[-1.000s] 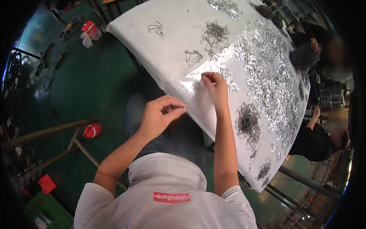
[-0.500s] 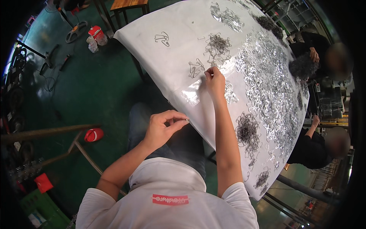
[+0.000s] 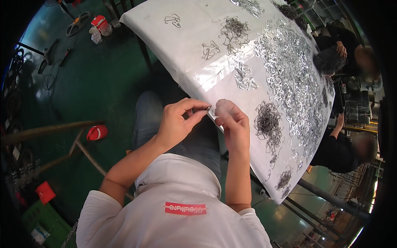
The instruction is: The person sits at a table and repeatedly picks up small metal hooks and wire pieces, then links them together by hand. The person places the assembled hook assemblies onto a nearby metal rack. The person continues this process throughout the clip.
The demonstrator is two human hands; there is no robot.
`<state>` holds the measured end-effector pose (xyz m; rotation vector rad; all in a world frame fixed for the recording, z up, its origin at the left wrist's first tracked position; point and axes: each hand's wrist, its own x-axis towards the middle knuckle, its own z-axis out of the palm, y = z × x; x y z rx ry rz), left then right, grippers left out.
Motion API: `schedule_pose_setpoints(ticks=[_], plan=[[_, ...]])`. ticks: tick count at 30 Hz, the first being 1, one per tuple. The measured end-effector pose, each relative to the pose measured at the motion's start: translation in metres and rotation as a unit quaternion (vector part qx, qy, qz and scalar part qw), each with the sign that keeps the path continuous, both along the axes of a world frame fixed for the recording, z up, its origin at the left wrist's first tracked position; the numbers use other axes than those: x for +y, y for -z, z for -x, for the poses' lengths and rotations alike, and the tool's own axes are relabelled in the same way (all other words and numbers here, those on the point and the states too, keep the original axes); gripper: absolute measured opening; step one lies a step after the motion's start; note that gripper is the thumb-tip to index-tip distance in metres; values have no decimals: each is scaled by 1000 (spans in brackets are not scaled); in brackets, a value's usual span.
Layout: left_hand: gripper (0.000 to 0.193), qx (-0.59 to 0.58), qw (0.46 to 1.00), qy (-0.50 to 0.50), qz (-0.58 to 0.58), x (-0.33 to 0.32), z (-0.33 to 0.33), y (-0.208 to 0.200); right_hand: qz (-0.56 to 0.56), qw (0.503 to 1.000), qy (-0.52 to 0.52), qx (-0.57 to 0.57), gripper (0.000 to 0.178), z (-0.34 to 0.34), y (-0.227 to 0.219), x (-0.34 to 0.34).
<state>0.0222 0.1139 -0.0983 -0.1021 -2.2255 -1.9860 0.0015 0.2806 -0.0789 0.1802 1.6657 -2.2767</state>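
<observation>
Over the table's near edge, my left hand (image 3: 175,124) pinches a small metal piece (image 3: 208,108) between thumb and forefinger. My right hand (image 3: 233,124) is close beside it, its fingers curled together and slightly smeared by motion; what they hold, if anything, I cannot make out. Beyond my hands, shiny bent metal pieces (image 3: 245,77) form a small group on the white-covered table (image 3: 186,51). Farther off lie a few dark wire hooks (image 3: 211,50) and a tangled pile of dark wire hooks (image 3: 235,28).
A broad spread of shiny hooks (image 3: 293,82) covers the table's right part, with a dark hook pile (image 3: 268,120) nearer me. Two people work along the far right side, one hand (image 3: 341,49) at a dark heap. A metal frame (image 3: 78,142) stands at my left.
My right hand has come back from the dark wire hooks to beside my left fingertips. My left hand keeps its pinch. The view has shifted slightly.
</observation>
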Motion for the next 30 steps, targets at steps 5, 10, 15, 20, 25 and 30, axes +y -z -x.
schedule_pose_setpoints(ticks=[5, 10, 15, 20, 25, 30], plan=[[19, 24, 1000, 1, 15, 7, -2, -5, -6, 1000, 16, 16, 5, -11, 4, -2], [26, 48, 999, -6, 14, 20, -4, -3, -12, 991, 94, 90, 7, -16, 12, -5], [29, 127, 989, -40, 69, 21, 30, 21, -149, 945, 145, 253, 10, -23, 18, 0], [14, 211, 957, -13, 200, 40, 134, 57, -204, 926, 148, 282, 10, -26, 20, 7], [14, 266, 885, 29, 381, 71, 202, 84, -221, 926, 142, 272, 10, -24, 23, 11], [15, 285, 802, 64, 520, 77, 212, 93, -212, 929, 134, 274, 9, -24, 26, 11]])
